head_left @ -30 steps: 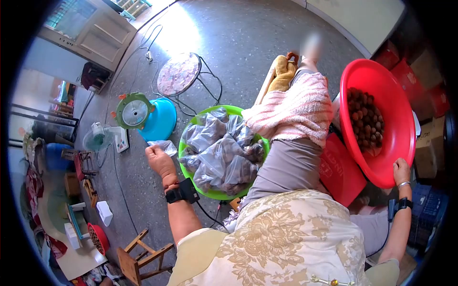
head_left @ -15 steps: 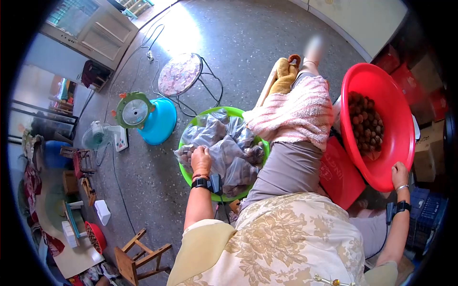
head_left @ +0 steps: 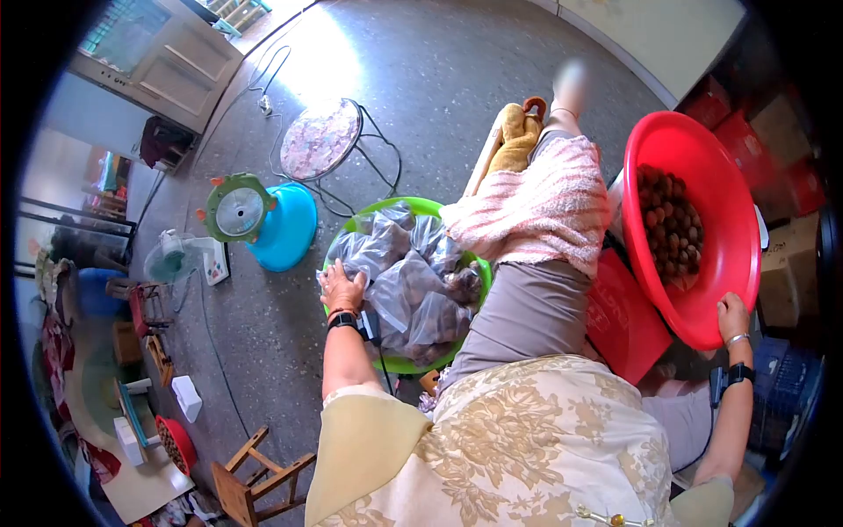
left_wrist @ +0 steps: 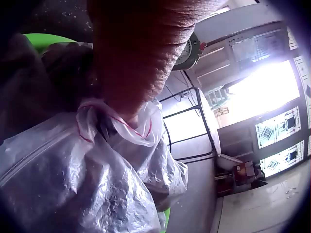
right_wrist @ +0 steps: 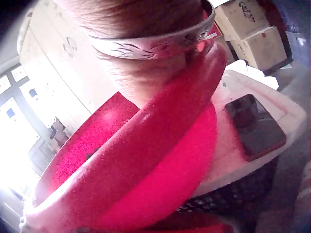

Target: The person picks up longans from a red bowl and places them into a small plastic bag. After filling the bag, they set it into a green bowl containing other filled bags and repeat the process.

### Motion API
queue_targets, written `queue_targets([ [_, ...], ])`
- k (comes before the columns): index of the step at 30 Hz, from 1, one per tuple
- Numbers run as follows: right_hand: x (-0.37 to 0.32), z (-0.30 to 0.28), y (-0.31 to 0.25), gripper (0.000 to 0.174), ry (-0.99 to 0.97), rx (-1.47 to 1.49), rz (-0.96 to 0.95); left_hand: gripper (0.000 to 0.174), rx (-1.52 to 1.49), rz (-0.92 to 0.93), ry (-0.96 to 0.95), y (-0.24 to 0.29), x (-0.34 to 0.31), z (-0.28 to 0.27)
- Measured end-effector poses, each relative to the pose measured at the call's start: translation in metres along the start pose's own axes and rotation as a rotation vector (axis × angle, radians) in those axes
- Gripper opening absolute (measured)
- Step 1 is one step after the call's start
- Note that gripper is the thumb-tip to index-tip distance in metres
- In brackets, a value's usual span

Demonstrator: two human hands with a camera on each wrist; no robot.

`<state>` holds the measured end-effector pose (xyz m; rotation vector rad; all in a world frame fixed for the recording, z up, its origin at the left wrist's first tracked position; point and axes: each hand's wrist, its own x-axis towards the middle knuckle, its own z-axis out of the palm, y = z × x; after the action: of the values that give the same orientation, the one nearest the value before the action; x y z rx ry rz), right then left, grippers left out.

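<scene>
Leftward in the green basin (head_left: 423, 206), the left hand (head_left: 342, 290) rests unclenched on plastic bags (head_left: 411, 285); the right hand (head_left: 734, 320) grips the red basin (head_left: 733, 237), near side

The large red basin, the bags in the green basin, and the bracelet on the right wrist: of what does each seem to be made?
Large red basin: probably plastic, smooth and glossy, with sheen on its walls.
Bags: thin, see-through plastic film, judging by wrinkles, glints and contents showing through.
Bracelet: likely metal, silver-coloured with engraved lines; which metal, I cannot tell.
</scene>
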<state>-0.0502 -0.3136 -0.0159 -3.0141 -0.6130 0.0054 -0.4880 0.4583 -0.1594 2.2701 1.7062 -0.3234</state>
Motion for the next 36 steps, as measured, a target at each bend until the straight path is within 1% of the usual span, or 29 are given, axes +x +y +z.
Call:
queue_targets([
  [1,0.000,-0.001,-0.001,0.012,-0.003,-0.003,0.004,0.089,0.014,0.000,-0.051,0.003,-0.001,-0.004],
  [3,0.001,0.001,-0.001,0.012,-0.009,0.006,-0.001,0.087,0.023,-0.007,-0.058,0.010,-0.010,-0.006],
  [5,0.001,0.001,-0.002,0.012,-0.013,0.013,-0.001,0.089,0.128,0.060,-0.069,0.014,-0.023,-0.006],
  [6,0.001,0.001,-0.002,0.011,-0.017,0.019,-0.003,0.089,0.140,0.055,-0.057,0.013,-0.021,-0.001],
  [11,0.000,-0.002,-0.003,0.011,0.008,0.016,-0.029,0.085,0.099,0.018,-0.090,0.011,-0.009,0.004],
  [14,-0.002,-0.006,-0.006,0.011,0.007,0.041,-0.028,0.084,-0.077,0.014,0.061,0.000,-0.004,0.016],
  [15,-0.002,-0.006,-0.007,0.011,0.008,0.053,-0.023,0.084,-0.075,0.015,0.061,-0.003,-0.005,0.020],
  [17,-0.002,-0.005,-0.007,0.011,0.006,0.059,-0.020,0.085,-0.181,0.031,0.158,-0.008,-0.006,0.023],
  [19,-0.001,-0.004,-0.005,0.011,0.005,0.065,-0.018,0.083,-0.178,0.041,0.179,-0.010,-0.010,0.026],
  [21,-0.001,-0.004,-0.002,0.010,0.004,0.078,-0.067,0.076,-0.193,0.081,0.329,-0.005,-0.023,0.029],
  [22,-0.002,-0.003,-0.001,0.010,0.004,0.079,-0.065,0.076,-0.192,0.082,0.329,-0.003,-0.030,0.030],
  [24,-0.002,-0.003,-0.003,0.010,0.009,0.062,-0.064,0.067,-0.105,0.403,0.525,0.003,-0.041,0.032],
  [25,-0.001,-0.003,-0.003,0.010,0.010,0.064,-0.062,0.067,-0.104,0.405,0.527,0.008,-0.046,0.034],
  [27,-0.002,-0.002,-0.002,0.011,0.011,0.065,-0.066,0.062,-0.117,0.708,0.381,0.031,-0.068,0.025],
  [28,-0.002,-0.001,0.000,0.011,0.010,0.065,-0.064,0.062,-0.116,0.710,0.379,0.041,-0.075,0.025],
  [30,-0.001,-0.001,0.001,0.011,0.006,0.052,-0.068,0.072,-0.166,0.717,0.228,0.063,-0.084,0.023],
  [31,-0.001,-0.001,0.001,0.011,0.006,0.050,-0.066,0.072,-0.167,0.719,0.227,0.071,-0.088,0.020],
  [33,-0.001,-0.003,-0.003,0.011,0.003,0.046,-0.065,0.083,-0.038,0.609,0.093,0.086,-0.095,0.013],
  [34,-0.001,-0.004,-0.005,0.011,0.006,0.045,-0.063,0.092,0.034,0.584,0.059,0.089,-0.091,0.018],
  [35,-0.001,-0.005,-0.006,0.011,0.006,0.044,-0.059,0.092,0.034,0.587,0.059,0.092,-0.090,0.021],
  [36,-0.002,-0.005,-0.007,0.011,0.003,0.042,-0.055,0.092,0.130,0.582,0.065,0.094,-0.091,0.025],
])
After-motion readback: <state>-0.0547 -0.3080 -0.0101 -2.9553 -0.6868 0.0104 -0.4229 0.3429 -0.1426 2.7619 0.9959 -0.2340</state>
